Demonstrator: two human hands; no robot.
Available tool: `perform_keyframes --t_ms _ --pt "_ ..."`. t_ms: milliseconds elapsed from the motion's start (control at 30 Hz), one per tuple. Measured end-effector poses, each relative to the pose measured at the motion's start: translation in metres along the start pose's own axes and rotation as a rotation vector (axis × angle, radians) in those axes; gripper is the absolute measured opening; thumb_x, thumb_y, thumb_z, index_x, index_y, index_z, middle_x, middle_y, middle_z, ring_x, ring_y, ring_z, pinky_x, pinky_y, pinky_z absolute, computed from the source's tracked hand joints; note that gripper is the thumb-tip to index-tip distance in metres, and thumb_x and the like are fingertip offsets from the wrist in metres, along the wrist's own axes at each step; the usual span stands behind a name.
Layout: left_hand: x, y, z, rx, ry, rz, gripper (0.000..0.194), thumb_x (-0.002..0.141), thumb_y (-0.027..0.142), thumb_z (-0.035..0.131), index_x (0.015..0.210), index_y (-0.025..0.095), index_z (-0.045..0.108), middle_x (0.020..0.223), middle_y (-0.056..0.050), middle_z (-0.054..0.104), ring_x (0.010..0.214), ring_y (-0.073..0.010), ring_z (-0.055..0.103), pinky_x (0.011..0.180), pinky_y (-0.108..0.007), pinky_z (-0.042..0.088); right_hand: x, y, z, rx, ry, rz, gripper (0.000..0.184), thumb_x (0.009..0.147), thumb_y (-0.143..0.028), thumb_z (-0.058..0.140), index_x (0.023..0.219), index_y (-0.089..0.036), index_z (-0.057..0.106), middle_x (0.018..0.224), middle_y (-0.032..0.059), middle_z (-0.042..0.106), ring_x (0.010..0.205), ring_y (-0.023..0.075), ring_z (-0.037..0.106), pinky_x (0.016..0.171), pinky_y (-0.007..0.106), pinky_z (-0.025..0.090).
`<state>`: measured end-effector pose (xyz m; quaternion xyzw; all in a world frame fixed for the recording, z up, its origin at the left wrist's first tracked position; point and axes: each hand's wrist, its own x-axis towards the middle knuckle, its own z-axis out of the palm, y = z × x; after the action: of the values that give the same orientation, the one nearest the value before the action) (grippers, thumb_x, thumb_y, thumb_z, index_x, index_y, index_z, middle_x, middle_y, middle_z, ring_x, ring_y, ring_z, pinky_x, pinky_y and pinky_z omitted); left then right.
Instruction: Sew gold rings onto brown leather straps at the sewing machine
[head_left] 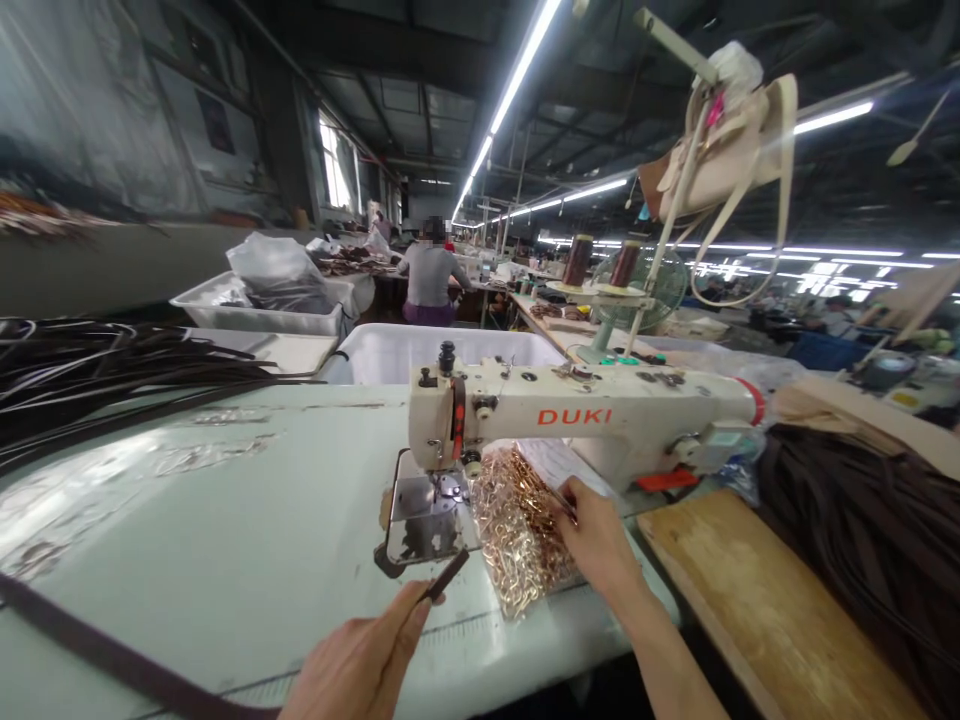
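Note:
My left hand (pixel 367 650) is closed around a dark brown strap (pixel 448 577), whose short end sticks out past the thumb and fingertips in front of the sewing machine's metal plate (pixel 424 528). The strap's long part appears to trail off to the lower left. Over a clear bag of gold-coloured metal hooks (pixel 517 550), my right hand (pixel 600 545) has its fingers pinched together at the pile; what they grip is too small to make out. Just behind both hands stands the white sewing machine (pixel 510 412), its needle area left of the bag.
Dark straps (pixel 112 380) lie heaped at the left, with more dark straps (pixel 847 540) at the right beside a wooden board (pixel 757 600). Behind the machine is a white bin (pixel 450 345). Thread cones (pixel 577 262) and a hanging bag (pixel 720 170) rise above. A person (pixel 431 275) sits farther back.

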<state>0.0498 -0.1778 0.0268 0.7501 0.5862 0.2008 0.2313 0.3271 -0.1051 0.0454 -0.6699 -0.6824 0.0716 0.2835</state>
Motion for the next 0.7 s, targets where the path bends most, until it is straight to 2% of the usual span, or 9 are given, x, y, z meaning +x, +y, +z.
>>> perform_keyframes --t_ms 67,167,233,333,433,567,700 --pt "0.001 0.001 0.001 -0.044 -0.003 0.056 0.042 0.095 0.040 0.023 0.110 0.026 0.060 0.080 0.000 0.071 0.070 -0.0185 0.068 0.064 -0.022 0.047 0.004 0.000 -0.004 -0.009 -0.018 -0.009 0.013 0.085 -0.021 0.051 0.073 -0.021 0.048 0.067 0.0025 0.060 0.068 0.0203 0.058 0.061 0.028 0.031" --pt "-0.001 0.004 0.000 -0.069 0.043 0.116 0.040 0.095 0.036 0.023 0.102 0.026 0.061 0.075 0.000 0.069 0.065 -0.0174 0.066 0.062 -0.021 0.046 0.010 0.001 -0.008 -0.008 -0.038 -0.019 0.015 0.085 -0.024 0.052 0.071 -0.021 0.047 0.065 0.0025 0.060 0.066 0.0204 0.058 0.060 0.028 0.031" --pt "-0.003 0.006 0.000 -0.043 0.085 0.100 0.038 0.095 0.037 0.026 0.104 0.026 0.060 0.072 0.000 0.068 0.067 -0.0196 0.066 0.061 -0.023 0.044 0.012 0.001 -0.010 -0.004 -0.043 -0.024 0.017 0.086 -0.027 0.051 0.070 -0.022 0.046 0.064 0.0018 0.061 0.063 0.0198 0.057 0.059 0.028 0.031" --pt "-0.002 0.007 0.003 -0.026 0.058 0.046 0.038 0.096 0.041 0.026 0.112 0.028 0.058 0.065 0.001 0.064 0.065 -0.0216 0.065 0.059 -0.025 0.041 0.010 0.000 -0.013 0.068 -0.054 -0.001 0.021 0.087 -0.031 0.050 0.069 -0.022 0.045 0.060 0.0005 0.062 0.059 0.0187 0.056 0.058 0.028 0.032" --pt "0.004 0.009 0.004 -0.077 0.027 0.010 0.037 0.096 0.044 0.029 0.114 0.029 0.057 0.065 0.002 0.063 0.067 -0.0208 0.064 0.061 -0.025 0.040 0.004 -0.003 -0.015 0.388 -0.151 0.056 0.025 0.086 -0.040 0.054 0.073 -0.020 0.048 0.060 0.0005 0.063 0.050 0.0148 0.050 0.050 0.025 0.030" --pt "0.015 0.021 -0.001 -0.245 0.055 -0.038 0.039 0.092 0.049 0.040 0.116 0.024 0.059 0.074 0.001 0.064 0.070 -0.0190 0.060 0.067 -0.026 0.041 -0.013 -0.020 -0.015 0.907 -0.366 0.114 0.034 0.085 -0.051 0.058 0.081 -0.018 0.052 0.064 0.0010 0.064 0.038 0.0055 0.023 0.039 0.022 0.011" --pt "0.021 0.032 -0.005 -0.547 0.047 0.005 0.046 0.088 0.050 0.052 0.122 0.019 0.060 0.089 -0.001 0.065 0.082 -0.0185 0.058 0.076 -0.025 0.043 -0.034 -0.045 -0.015 1.081 -0.463 0.137 0.035 0.085 -0.052 0.061 0.081 -0.018 0.054 0.061 -0.0006 0.060 0.039 0.0040 0.018 0.039 0.023 0.006"
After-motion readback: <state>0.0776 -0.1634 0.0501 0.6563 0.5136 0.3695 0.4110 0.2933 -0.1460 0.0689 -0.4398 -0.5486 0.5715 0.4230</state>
